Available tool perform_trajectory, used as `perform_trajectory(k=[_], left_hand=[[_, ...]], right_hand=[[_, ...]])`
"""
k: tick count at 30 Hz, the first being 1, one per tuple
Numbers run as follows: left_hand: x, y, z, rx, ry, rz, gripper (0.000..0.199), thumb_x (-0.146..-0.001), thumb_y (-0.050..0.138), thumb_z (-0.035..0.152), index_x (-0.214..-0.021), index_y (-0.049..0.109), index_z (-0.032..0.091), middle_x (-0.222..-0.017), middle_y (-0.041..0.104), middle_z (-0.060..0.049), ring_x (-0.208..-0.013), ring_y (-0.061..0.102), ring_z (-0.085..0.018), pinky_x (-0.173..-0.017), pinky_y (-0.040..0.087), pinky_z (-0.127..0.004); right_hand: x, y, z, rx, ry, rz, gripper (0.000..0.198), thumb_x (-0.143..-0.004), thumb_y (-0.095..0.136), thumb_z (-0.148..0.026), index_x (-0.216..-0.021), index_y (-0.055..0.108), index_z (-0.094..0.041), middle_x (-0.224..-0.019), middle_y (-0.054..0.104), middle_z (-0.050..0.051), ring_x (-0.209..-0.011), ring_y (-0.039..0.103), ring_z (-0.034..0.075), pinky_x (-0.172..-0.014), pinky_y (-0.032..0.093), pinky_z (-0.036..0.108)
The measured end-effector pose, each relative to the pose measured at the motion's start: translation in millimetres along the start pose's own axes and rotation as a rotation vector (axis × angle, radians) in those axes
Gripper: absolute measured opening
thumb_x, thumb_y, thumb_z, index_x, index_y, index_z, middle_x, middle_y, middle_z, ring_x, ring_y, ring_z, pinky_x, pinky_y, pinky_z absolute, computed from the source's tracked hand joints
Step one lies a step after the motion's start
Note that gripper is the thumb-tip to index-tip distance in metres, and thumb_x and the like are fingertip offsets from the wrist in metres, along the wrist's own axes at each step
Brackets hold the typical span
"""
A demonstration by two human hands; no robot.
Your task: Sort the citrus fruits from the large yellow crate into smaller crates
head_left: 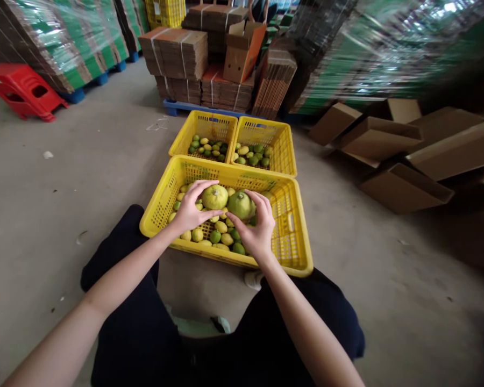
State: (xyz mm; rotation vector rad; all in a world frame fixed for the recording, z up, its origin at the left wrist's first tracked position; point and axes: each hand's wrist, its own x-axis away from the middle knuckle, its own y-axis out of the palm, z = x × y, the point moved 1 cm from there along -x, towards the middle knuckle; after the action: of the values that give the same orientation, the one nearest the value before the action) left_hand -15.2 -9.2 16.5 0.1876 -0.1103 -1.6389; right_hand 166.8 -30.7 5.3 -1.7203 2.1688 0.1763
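Note:
My left hand grips a yellow-green lemon between thumb and fingers, its stem end facing up. In my right hand is a greener lemon, held the same way beside the first. Both fruits are above a large yellow plastic crate between my knees. Loose yellow and green lemons cover part of the crate's floor, partly hidden by my hands.
Beyond the large crate stand two smaller yellow crates, the left one and the right one, each with lemons inside. Bundled flat cardboard is stacked behind them. A red stool stands left; open cardboard boxes lie right.

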Motion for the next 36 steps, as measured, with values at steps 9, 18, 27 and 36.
perform_trajectory(k=[9, 18, 27, 36], left_hand=[[-5.9, 2.4, -9.6, 0.491, -0.456, 0.049, 0.024, -0.076, 0.062, 0.015, -0.100, 0.067, 0.016, -0.103, 0.072, -0.009, -0.103, 0.068, -0.027, -0.087, 0.058, -0.038], [-12.4, 8.4, -15.7, 0.663, -0.659, 0.123, 0.016, -0.091, 0.057, 0.028, -0.091, 0.065, 0.014, -0.077, 0.071, -0.005, -0.070, 0.070, -0.018, -0.082, 0.061, -0.038], [-10.9, 5.7, -28.1, 0.727, -0.724, 0.076, 0.024, -0.087, 0.049, 0.028, -0.078, 0.066, 0.014, -0.066, 0.069, -0.006, -0.068, 0.072, -0.021, -0.076, 0.061, -0.038], [-11.1, 4.1, -18.0, 0.778, -0.710, 0.219, 0.030, -0.087, 0.047, 0.031, -0.097, 0.066, 0.010, -0.080, 0.072, -0.012, -0.079, 0.073, -0.028, -0.077, 0.062, -0.045]], right_hand=[[-3.8, 11.0, 7.3, -0.735, 0.706, -0.047, 0.019, -0.070, 0.073, -0.033, -0.084, 0.065, -0.024, -0.080, 0.069, -0.004, -0.087, 0.068, 0.021, -0.071, 0.060, 0.032], [-4.6, 13.4, 13.0, -0.747, 0.810, -0.107, 0.036, -0.061, 0.087, -0.033, -0.092, 0.073, -0.022, -0.080, 0.070, -0.003, -0.064, 0.063, 0.016, -0.055, 0.057, 0.029], [-1.2, 18.0, 12.1, -0.951, 0.943, -0.184, 0.020, -0.076, 0.067, -0.039, -0.080, 0.070, -0.019, -0.075, 0.074, 0.005, -0.088, 0.072, 0.028, -0.072, 0.062, 0.039], [-13.0, 6.6, 23.7, -1.131, 0.917, -0.192, 0.038, -0.088, 0.052, -0.040, -0.113, 0.069, -0.017, -0.089, 0.076, 0.009, -0.069, 0.070, 0.021, -0.051, 0.057, 0.030]])
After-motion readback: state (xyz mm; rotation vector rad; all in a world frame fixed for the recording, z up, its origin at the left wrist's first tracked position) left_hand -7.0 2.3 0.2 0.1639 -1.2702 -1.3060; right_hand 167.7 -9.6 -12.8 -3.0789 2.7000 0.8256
